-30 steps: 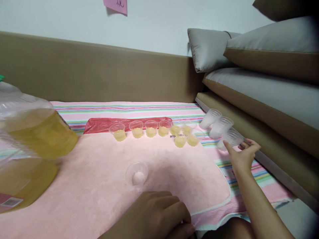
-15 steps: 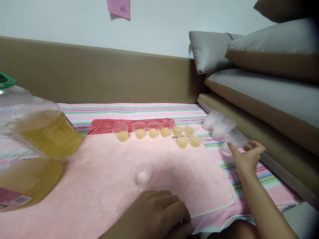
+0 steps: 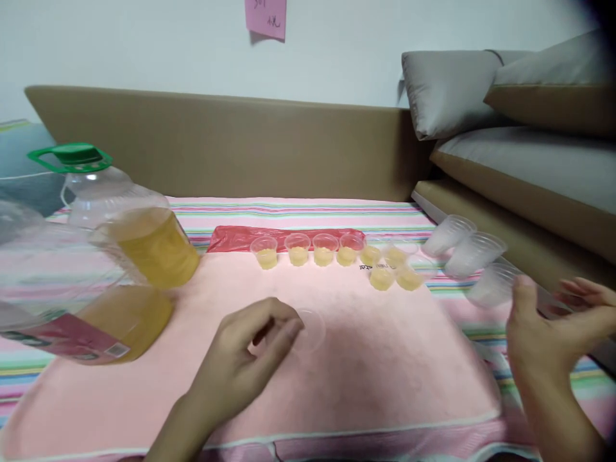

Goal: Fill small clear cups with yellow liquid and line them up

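A clear plastic cup (image 3: pixel 315 330) stands on the pink towel (image 3: pixel 360 385). My left hand (image 3: pixel 240 359) has thumb and fingers pinched at its left rim, covering part of it. At the right, my right hand (image 3: pixel 553 327) is open, thumb up and fingers apart, with nothing visible in it. Just left of its thumb lies a tilted stack of clear cups (image 3: pixel 491 285), beside two more leaning stacks (image 3: pixel 475 255) (image 3: pixel 450 235). Several cups with yellow liquid (image 3: pixel 323 251) stand toward the back of the towel, some in a row and others grouped at the right.
Two large clear jugs of yellow liquid stand at the left, one with a green cap (image 3: pixel 79 157), the nearer with a pink label (image 3: pixel 72 337). A red plastic bag (image 3: pixel 231 239) lies behind the cups. Grey-brown cushions (image 3: pixel 539 157) are piled at the right; a brown board (image 3: pixel 231 144) runs along the back.
The view has swung left. My left hand has risen from the front edge to the single cup's rim. My right hand has drawn back from the nearest cup stack and opened.
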Tool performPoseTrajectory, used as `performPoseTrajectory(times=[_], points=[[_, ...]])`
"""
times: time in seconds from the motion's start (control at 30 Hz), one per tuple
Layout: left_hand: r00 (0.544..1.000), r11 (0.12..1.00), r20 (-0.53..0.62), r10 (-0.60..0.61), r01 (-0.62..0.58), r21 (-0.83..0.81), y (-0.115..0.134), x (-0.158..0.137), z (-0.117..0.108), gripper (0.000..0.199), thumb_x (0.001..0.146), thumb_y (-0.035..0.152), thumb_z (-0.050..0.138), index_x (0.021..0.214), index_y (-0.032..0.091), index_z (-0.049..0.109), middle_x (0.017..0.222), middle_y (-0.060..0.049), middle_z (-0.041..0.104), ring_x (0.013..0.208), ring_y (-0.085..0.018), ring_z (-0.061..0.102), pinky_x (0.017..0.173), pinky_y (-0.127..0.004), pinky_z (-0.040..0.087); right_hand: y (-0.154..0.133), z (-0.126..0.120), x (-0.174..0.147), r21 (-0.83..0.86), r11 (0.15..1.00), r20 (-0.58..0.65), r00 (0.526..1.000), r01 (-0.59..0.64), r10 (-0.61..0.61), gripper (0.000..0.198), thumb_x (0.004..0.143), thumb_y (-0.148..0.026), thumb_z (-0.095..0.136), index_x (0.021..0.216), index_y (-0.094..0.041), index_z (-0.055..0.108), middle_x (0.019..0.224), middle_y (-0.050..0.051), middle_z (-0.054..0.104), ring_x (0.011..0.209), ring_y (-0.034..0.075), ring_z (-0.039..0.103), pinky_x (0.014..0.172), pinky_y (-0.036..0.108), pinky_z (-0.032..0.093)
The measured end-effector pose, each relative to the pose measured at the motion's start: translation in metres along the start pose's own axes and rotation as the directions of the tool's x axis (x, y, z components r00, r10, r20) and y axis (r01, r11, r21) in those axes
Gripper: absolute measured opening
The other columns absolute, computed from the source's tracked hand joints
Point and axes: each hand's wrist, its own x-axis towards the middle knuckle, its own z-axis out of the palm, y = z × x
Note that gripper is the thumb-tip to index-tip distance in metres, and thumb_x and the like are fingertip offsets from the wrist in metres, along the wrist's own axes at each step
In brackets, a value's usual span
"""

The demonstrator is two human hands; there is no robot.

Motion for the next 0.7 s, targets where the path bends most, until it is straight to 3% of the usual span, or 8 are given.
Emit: performPoseTrajectory(times=[0.07,0.13,0.23,0.33,0.43,0.53,0.7], points=[[0.995,0.995,-0.031,-0.092,0.094,0.046,-0.01,-0.002,-0.012,0.025,0.106,0.036,0.053,0.09,0.021,0.063,0.075,0.003,0.06,0.067,-0.011,0.054,0.06,-0.025,0.04,-0.042,-0.001,-0.02,0.214,0.974,0.114,0.989,0.073,-0.099,0.051,0.07,-0.049,0.075,0.108,-0.025,0.051,0.115,0.015,0.06,0.095,0.034,0.062,0.082,0.052,0.05],[0.987,0.983,0.001,-0.161,0.161,0.086,-0.016,-0.005,-0.023,0.023,0.105,0.041,0.055,0.095,0.021,0.063,0.08,0.002,0.061,0.071,-0.013,0.054,0.063,-0.026,0.04,-0.085,-0.002,-0.047,0.386,0.923,0.32,0.937,0.007,-0.141,0.039,0.084,-0.046,0.075,0.109,-0.02,0.06,0.109,0.013,0.062,0.089,0.03,0.061,0.082,0.048,0.048],[0.971,0.967,0.067,-0.23,0.22,0.13,-0.023,-0.008,-0.034,0.023,0.1,0.046,0.065,0.103,0.022,0.063,0.086,0.003,0.062,0.075,-0.013,0.054,0.066,-0.027,0.04,-0.133,-0.002,-0.084,0.476,0.879,0.625,0.716,-0.034,-0.311,0.032,0.101,-0.044,0.072,0.124,-0.023,0.065,0.111,0.007,0.06,0.094,0.025,0.059,0.089,0.042,0.047],[0.945,0.949,0.145,-0.292,0.267,0.169,-0.03,-0.011,-0.038,0.035,0.09,0.051,0.078,0.107,0.024,0.064,0.095,0.003,0.065,0.079,-0.015,0.056,0.069,-0.028,0.041,-0.157,0.001,-0.11,0.519,0.855,0.736,0.509,-0.002,-0.446,0.038,0.105,-0.052,0.072,0.133,-0.028,0.062,0.118,0.004,0.058,0.098,0.022,0.058,0.085,0.035,0.049],[0.915,0.929,0.207,-0.347,0.305,0.209,-0.037,-0.013,-0.034,0.048,0.081,0.053,0.086,0.115,0.026,0.065,0.108,0.002,0.069,0.086,-0.017,0.059,0.075,-0.03,0.043,-0.165,0.003,-0.128,0.532,0.846,0.791,0.369,-0.023,-0.488,0.048,0.104,-0.06,0.072,0.14,-0.031,0.057,0.128,0.004,0.054,0.108,0.022,0.057,0.087,0.034,0.052],[0.9,0.917,0.223,-0.374,0.323,0.236,-0.039,-0.014,-0.026,0.049,0.083,0.055,0.084,0.12,0.029,0.066,0.115,0.003,0.07,0.086,-0.017,0.061,0.075,-0.031,0.044,-0.169,0.005,-0.14,0.508,0.856,0.833,0.306,-0.093,-0.461,0.05,0.103,-0.06,0.073,0.14,-0.032,0.056,0.131,0.004,0.052,0.115,0.024,0.055,0.093,0.038,0.053],[0.899,0.917,0.225,-0.375,0.324,0.234,-0.037,-0.013,-0.024,0.038,0.088,0.053,0.079,0.111,0.025,0.069,0.106,0.002,0.073,0.082,-0.017,0.061,0.072,-0.03,0.043,-0.172,0.008,-0.15,0.503,0.852,0.837,0.329,-0.146,-0.438,0.049,0.101,-0.054,0.077,0.14,-0.032,0.057,0.133,0.005,0.05,0.117,0.027,0.053,0.1,0.045,0.051]])
